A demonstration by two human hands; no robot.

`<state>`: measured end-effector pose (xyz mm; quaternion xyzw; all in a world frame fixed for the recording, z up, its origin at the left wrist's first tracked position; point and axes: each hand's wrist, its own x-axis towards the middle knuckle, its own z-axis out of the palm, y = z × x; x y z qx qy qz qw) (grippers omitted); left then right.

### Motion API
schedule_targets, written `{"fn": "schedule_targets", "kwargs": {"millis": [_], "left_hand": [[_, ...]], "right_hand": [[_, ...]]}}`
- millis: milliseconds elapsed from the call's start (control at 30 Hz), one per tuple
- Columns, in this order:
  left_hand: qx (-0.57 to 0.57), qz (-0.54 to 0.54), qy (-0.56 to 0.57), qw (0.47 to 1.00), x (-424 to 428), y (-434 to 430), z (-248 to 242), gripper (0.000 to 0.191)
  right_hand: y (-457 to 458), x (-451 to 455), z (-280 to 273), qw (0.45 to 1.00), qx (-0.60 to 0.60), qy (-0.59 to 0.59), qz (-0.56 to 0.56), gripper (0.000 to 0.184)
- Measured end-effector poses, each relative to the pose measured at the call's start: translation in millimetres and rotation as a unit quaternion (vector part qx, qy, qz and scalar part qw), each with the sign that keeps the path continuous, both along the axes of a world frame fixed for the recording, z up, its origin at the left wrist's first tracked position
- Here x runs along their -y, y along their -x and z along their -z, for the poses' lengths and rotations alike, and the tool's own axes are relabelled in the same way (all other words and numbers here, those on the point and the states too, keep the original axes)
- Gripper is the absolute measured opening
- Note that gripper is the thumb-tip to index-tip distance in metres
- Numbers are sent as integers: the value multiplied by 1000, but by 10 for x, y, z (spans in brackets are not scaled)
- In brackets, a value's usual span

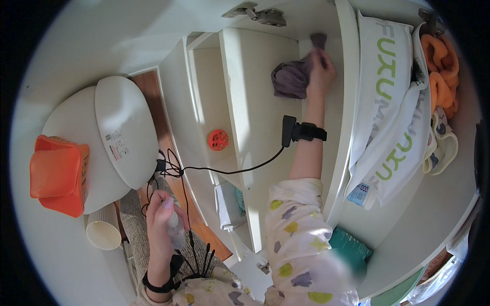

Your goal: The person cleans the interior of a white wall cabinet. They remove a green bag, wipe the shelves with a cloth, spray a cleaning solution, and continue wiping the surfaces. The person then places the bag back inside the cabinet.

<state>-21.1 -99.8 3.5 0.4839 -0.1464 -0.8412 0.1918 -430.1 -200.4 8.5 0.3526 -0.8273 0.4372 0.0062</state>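
Observation:
My right hand [321, 72] grips a purple-grey cloth [290, 79] inside a white cabinet compartment [268, 122]. One end of the cloth reaches above the fingers towards the inner corner; the rest hangs bunched beside the hand. Lower in the view, over my lap, my left hand [159, 222] is wrapped around a small clear spray bottle [177, 233] with a white top. My thumb lies by the bottle's top. A black strap with a small device [302, 130] sits on my right wrist, and its cable runs across to the left.
An orange openwork ball [218, 140] lies in the neighbouring compartment. White printed bags [383, 103], orange fabric [440, 69] and a green pouch [350, 244] occupy the right-hand section. At left stands a white lidded bin [126, 126] bearing an orange basket [59, 172]. A metal hinge [256, 14] juts out above.

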Motion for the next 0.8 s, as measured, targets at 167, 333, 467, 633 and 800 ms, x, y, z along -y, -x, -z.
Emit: {"fn": "schedule_targets", "kwargs": {"millis": [167, 333, 467, 633, 800], "left_hand": [[3, 10, 0, 1000, -19, 23, 4, 32], [-7, -2, -6, 1000, -47, 43, 18, 32], [-14, -3, -3, 1000, -43, 24, 26, 32], [-13, 1, -7, 1000, -20, -4, 25, 32], [-2, 1, -9, 1000, -59, -9, -39, 32]], "right_hand": [[-420, 395, 473, 970, -86, -106, -203, 21], [-880, 577, 726, 955, -110, -59, -269, 19], [-943, 579, 833, 900, -310, -50, -302, 16], [-588, 399, 912, 892, -292, -129, -321, 25], [-375, 321, 597, 936, -197, -208, -204, 26]]}}
